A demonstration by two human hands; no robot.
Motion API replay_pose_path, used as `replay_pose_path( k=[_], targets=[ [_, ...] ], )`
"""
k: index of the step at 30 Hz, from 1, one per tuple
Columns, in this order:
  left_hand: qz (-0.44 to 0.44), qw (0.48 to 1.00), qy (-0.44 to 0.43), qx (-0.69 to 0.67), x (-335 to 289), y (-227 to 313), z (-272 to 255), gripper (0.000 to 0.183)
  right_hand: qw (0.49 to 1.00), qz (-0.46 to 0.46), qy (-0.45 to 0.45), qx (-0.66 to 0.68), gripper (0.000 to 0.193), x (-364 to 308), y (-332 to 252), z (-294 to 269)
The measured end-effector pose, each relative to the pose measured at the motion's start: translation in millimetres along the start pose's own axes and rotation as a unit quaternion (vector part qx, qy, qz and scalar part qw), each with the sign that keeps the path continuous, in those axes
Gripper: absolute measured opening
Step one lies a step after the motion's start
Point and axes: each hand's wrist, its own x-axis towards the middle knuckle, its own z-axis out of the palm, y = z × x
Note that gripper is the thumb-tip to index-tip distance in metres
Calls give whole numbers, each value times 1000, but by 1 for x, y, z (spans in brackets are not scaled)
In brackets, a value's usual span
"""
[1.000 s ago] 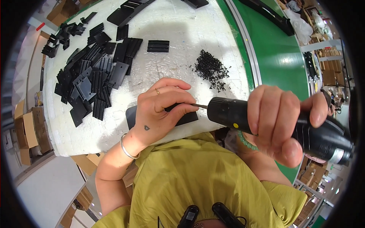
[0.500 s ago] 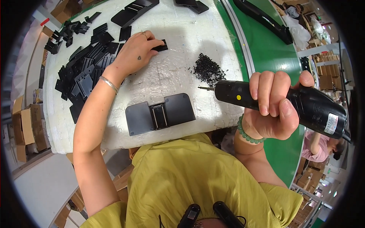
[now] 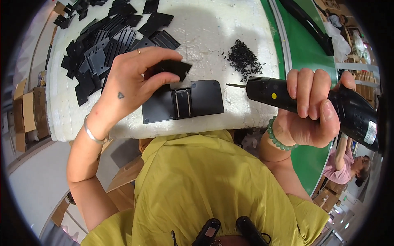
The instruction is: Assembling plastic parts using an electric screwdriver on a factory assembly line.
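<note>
Between the thumb and fingers of my left hand [image 3: 137, 80] is a small flat black plastic plate [image 3: 180, 69], held above the far side of a wider black panel [image 3: 207, 98]. That panel lies on the white padded table and has a slotted channel with two pale metal strips [image 3: 183, 103] at its middle. My right hand [image 3: 314, 106] grips a black electric screwdriver [image 3: 271, 93] marked with a yellow dot. Its thin bit points left, in the air to the right of the panel. Beyond the bit lies a heap of small black screws [image 3: 243, 57].
A large pile of black plastic plates [image 3: 98, 55] covers the left part of the white table [image 3: 205, 37]. To the right runs a green surface [image 3: 301, 49] with a metal rail, carrying a long black part [image 3: 310, 24]. A person in pink [image 3: 340, 166] is at the far right.
My left hand has drawn the small plate back from the far side toward me, over the panel. The screwdriver in my right hand has shifted slightly right in view.
</note>
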Motion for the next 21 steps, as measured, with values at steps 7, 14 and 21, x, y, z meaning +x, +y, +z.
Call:
replay_pose_path(
  k=[7, 14, 21],
  targets=[
    [-114, 970, -178, -123, -7, 19, 2, 22, 999, 31, 9, 17, 40, -5, -1, 2],
    [3, 982, -164, -91, -9, 4, 15, 26, 999, 45, -7, 16, 40, -7, -4, -1],
    [-24, 989, -126, -68, -22, 0, 28, 37, 998, 49, -36, 25, 40, -7, -4, -5]
  ],
)
